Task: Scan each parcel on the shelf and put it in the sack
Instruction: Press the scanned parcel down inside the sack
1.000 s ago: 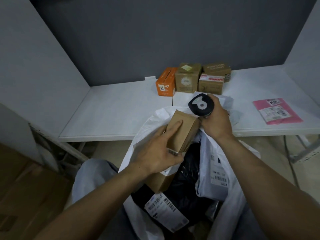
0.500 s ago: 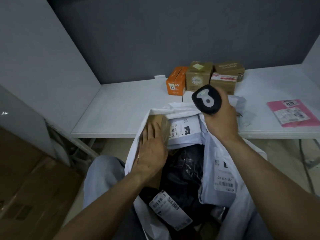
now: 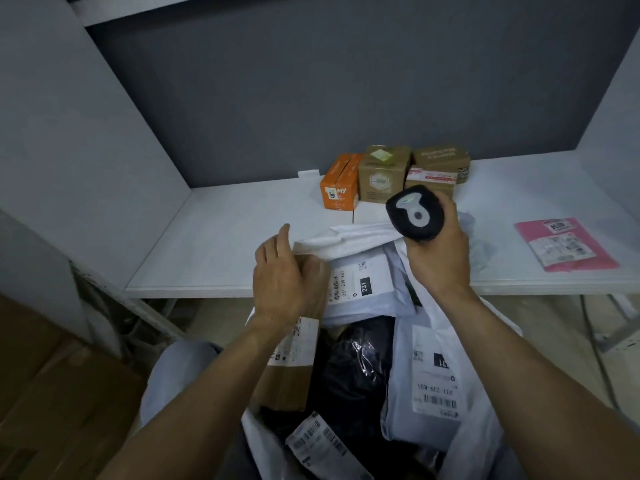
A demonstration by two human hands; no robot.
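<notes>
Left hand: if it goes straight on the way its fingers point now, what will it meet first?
Probably the folded rim of the white sack, lying just ahead of the left hand. Past that comes bare shelf, then perhaps the orange box; depth is unclear.

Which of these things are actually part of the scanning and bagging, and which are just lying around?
Part of the job: scanner in the right hand; sack; brown box in it, under the left hand; on the shelf, orange box, three cartons, pink mailer.
Just lying about: cardboard and a cable on the floor.
</notes>
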